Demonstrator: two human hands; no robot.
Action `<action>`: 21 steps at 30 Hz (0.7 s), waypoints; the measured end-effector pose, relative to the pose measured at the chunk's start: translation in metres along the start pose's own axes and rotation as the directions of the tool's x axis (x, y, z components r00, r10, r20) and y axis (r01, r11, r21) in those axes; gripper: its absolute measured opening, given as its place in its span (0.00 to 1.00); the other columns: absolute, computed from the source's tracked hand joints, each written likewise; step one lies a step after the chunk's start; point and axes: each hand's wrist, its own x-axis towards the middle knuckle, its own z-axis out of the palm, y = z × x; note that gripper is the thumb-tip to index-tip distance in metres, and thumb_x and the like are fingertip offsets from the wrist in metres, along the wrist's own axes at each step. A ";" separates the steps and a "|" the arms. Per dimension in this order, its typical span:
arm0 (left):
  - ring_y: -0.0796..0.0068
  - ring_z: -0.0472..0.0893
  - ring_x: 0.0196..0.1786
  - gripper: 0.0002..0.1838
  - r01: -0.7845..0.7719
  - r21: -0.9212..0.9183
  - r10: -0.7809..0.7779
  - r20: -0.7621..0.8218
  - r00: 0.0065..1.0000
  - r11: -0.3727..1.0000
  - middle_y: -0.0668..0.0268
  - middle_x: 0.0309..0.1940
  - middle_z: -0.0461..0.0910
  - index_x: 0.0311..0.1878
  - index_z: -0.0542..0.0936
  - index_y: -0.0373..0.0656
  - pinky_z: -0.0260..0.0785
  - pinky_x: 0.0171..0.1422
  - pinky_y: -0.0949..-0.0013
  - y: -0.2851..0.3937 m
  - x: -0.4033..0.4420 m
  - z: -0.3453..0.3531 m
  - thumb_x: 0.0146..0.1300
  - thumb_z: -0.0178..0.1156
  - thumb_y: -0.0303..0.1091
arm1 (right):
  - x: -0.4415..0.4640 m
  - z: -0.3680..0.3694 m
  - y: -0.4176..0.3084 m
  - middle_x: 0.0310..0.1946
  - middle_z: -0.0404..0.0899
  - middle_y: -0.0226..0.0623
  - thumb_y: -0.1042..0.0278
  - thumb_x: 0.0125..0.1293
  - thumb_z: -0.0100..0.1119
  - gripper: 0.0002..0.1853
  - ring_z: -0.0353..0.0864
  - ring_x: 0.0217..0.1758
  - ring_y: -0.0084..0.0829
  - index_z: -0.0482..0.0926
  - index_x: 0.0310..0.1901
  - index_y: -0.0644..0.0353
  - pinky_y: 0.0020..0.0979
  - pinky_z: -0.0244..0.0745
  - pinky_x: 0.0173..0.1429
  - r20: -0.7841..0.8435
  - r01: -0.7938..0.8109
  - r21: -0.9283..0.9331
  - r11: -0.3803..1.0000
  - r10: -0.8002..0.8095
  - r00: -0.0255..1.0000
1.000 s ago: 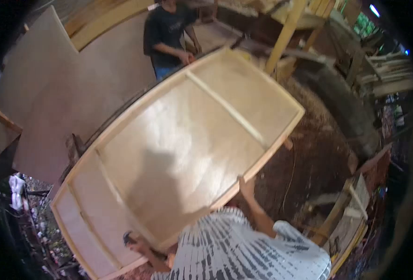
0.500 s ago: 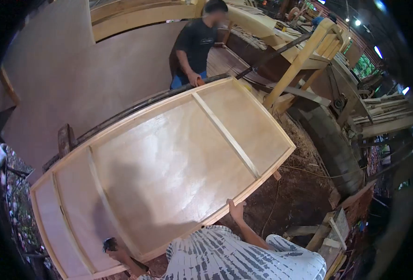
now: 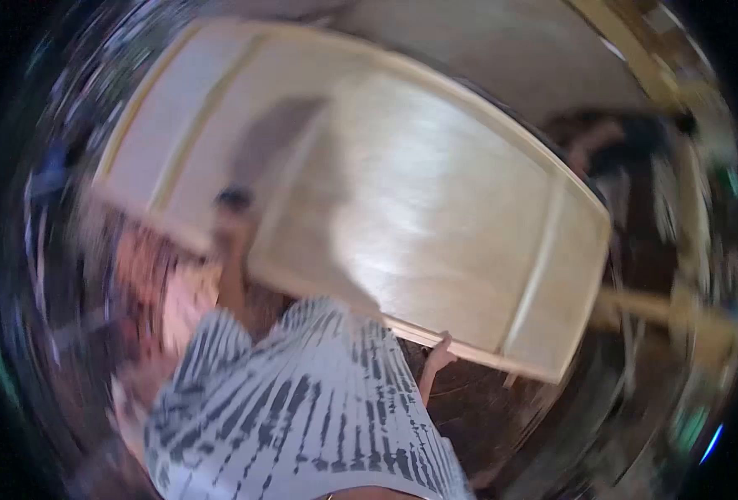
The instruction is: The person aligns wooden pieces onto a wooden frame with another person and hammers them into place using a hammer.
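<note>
A large framed plywood panel (image 3: 436,192) with thin cross strips lies in front of me, blurred by motion. Over its left part, near the front edge, my left hand (image 3: 234,223) is closed on a small dark object (image 3: 234,198), too smeared to name. My right hand (image 3: 441,357) grips the panel's near edge right of the middle, with fingers over the rim. A dark shadow falls across the panel beside my left hand.
Beyond the panel's far right edge stands a person in a dark shirt (image 3: 632,143), strongly blurred. Wooden beams (image 3: 648,307) are at the right. Reddish ground (image 3: 148,275) shows at the lower left.
The view has swung round, so the panel now slopes down to the right and the other person appears at the right. My left hand has moved up over the panel with the dark object.
</note>
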 end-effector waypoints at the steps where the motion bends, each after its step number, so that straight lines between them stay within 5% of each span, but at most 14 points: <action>1: 0.45 0.73 0.69 0.53 0.189 0.219 -0.220 0.131 0.967 0.957 0.46 0.69 0.72 0.75 0.64 0.36 0.66 0.73 0.49 -0.025 0.008 0.012 0.50 0.76 0.53 | 0.001 0.003 -0.012 0.50 0.79 0.63 0.52 0.68 0.68 0.40 0.86 0.50 0.47 0.63 0.61 0.87 0.41 0.85 0.47 0.032 -0.099 0.129 0.987 0.096 0.995; 3: 0.42 0.72 0.70 0.54 0.232 -0.022 -0.231 0.019 0.973 0.973 0.44 0.67 0.72 0.79 0.58 0.38 0.66 0.72 0.48 -0.076 0.005 0.050 0.55 0.72 0.51 | 0.020 -0.013 0.001 0.41 0.82 0.51 0.49 0.72 0.63 0.29 0.86 0.42 0.39 0.76 0.49 0.78 0.40 0.83 0.41 0.144 -0.049 -0.053 0.997 0.056 0.988; 5: 0.43 0.78 0.61 0.44 0.378 0.241 -0.386 -0.017 0.923 0.894 0.47 0.59 0.77 0.69 0.66 0.38 0.73 0.64 0.46 -0.022 -0.005 0.030 0.53 0.74 0.47 | 0.055 -0.025 0.036 0.34 0.83 0.42 0.45 0.76 0.58 0.27 0.85 0.36 0.33 0.83 0.41 0.71 0.40 0.81 0.38 0.245 0.036 -0.203 0.979 0.015 0.969; 6: 0.44 0.77 0.61 0.41 0.354 0.164 -0.349 -0.061 0.935 0.921 0.47 0.58 0.76 0.67 0.67 0.39 0.72 0.65 0.46 -0.023 -0.023 0.042 0.54 0.73 0.44 | 0.061 -0.029 0.036 0.34 0.83 0.42 0.45 0.76 0.58 0.27 0.85 0.36 0.33 0.83 0.41 0.71 0.40 0.81 0.38 0.265 0.059 -0.215 0.975 0.000 0.964; 8: 0.44 0.76 0.61 0.37 0.327 0.119 -0.314 -0.121 0.942 0.937 0.48 0.57 0.76 0.66 0.68 0.39 0.71 0.66 0.47 -0.022 -0.030 0.053 0.55 0.72 0.40 | 0.032 -0.056 -0.036 0.32 0.83 0.39 0.37 0.77 0.52 0.33 0.84 0.33 0.32 0.84 0.38 0.67 0.37 0.77 0.37 0.511 -0.063 -0.219 0.974 0.169 0.843; 9: 0.45 0.75 0.61 0.34 0.301 0.008 -0.295 -0.173 0.940 0.954 0.48 0.56 0.76 0.64 0.68 0.40 0.69 0.66 0.47 -0.014 -0.033 0.057 0.56 0.71 0.38 | -0.073 -0.064 -0.144 0.39 0.84 0.40 0.37 0.74 0.59 0.32 0.82 0.37 0.28 0.85 0.51 0.66 0.30 0.79 0.40 0.538 -0.378 -0.057 0.924 0.348 0.768; 10: 0.45 0.74 0.62 0.32 0.264 -0.096 -0.279 -0.219 0.935 0.960 0.49 0.55 0.75 0.63 0.68 0.40 0.68 0.66 0.47 -0.007 -0.037 0.059 0.57 0.70 0.36 | -0.075 -0.067 -0.142 0.39 0.84 0.40 0.37 0.74 0.59 0.32 0.82 0.37 0.28 0.85 0.51 0.66 0.30 0.79 0.40 0.539 -0.390 -0.074 0.918 0.366 0.759; 11: 0.45 0.74 0.62 0.32 0.276 -0.080 -0.286 -0.216 0.933 0.958 0.49 0.55 0.75 0.63 0.68 0.40 0.68 0.66 0.47 0.004 -0.042 0.056 0.57 0.70 0.36 | -0.037 -0.076 -0.124 0.35 0.84 0.40 0.38 0.74 0.59 0.31 0.81 0.35 0.28 0.84 0.47 0.67 0.32 0.78 0.38 0.545 -0.288 -0.198 0.937 0.349 0.762; 12: 0.46 0.74 0.62 0.31 0.273 -0.152 -0.301 -0.212 0.930 0.950 0.50 0.55 0.75 0.62 0.69 0.40 0.67 0.66 0.48 0.017 -0.046 0.054 0.57 0.70 0.36 | 0.019 -0.077 -0.108 0.32 0.83 0.40 0.38 0.74 0.58 0.31 0.80 0.33 0.28 0.83 0.43 0.67 0.33 0.76 0.37 0.585 0.033 -0.431 0.902 0.251 0.771; 13: 0.47 0.73 0.62 0.31 0.265 -0.233 -0.315 -0.210 0.926 0.936 0.50 0.54 0.75 0.61 0.69 0.40 0.66 0.66 0.48 0.028 -0.050 0.052 0.57 0.70 0.36 | 0.077 -0.075 -0.098 0.28 0.82 0.40 0.39 0.75 0.57 0.31 0.79 0.30 0.28 0.82 0.40 0.68 0.35 0.75 0.36 0.657 0.485 -0.651 0.584 0.115 0.745; 14: 0.49 0.74 0.59 0.28 0.237 -0.299 -0.307 -0.215 0.927 0.924 0.51 0.53 0.75 0.59 0.70 0.39 0.67 0.65 0.49 0.027 -0.055 0.052 0.58 0.70 0.35 | 0.103 -0.065 -0.106 0.25 0.81 0.41 0.39 0.75 0.56 0.31 0.78 0.28 0.27 0.81 0.36 0.68 0.37 0.73 0.34 0.717 0.679 -0.663 0.317 0.006 0.697; 17: 0.51 0.77 0.55 0.25 0.247 -0.440 -0.325 -0.109 0.940 0.863 0.52 0.50 0.76 0.57 0.72 0.38 0.69 0.63 0.52 0.018 -0.063 0.020 0.59 0.69 0.32 | 0.040 0.004 -0.182 0.21 0.79 0.40 0.44 0.77 0.56 0.29 0.78 0.28 0.26 0.81 0.33 0.68 0.39 0.71 0.35 0.720 0.728 -0.347 0.591 -0.329 0.611; 19: 0.52 0.78 0.51 0.21 0.248 -0.504 -0.339 -0.095 0.936 0.827 0.54 0.47 0.77 0.54 0.74 0.37 0.71 0.61 0.55 0.003 -0.061 -0.027 0.60 0.68 0.29 | -0.056 0.058 -0.220 0.29 0.82 0.39 0.53 0.78 0.56 0.20 0.81 0.33 0.27 0.80 0.42 0.68 0.33 0.73 0.36 0.763 0.694 -0.219 0.686 -0.322 0.560; 21: 0.53 0.79 0.49 0.19 0.083 -0.349 -0.138 -0.135 0.981 0.934 0.54 0.45 0.78 0.53 0.75 0.37 0.72 0.59 0.56 0.088 -0.101 0.011 0.60 0.68 0.27 | 0.010 0.072 -0.226 0.34 0.84 0.40 0.61 0.79 0.56 0.15 0.82 0.35 0.26 0.80 0.49 0.68 0.30 0.75 0.39 0.809 0.611 -0.099 0.785 -0.294 0.509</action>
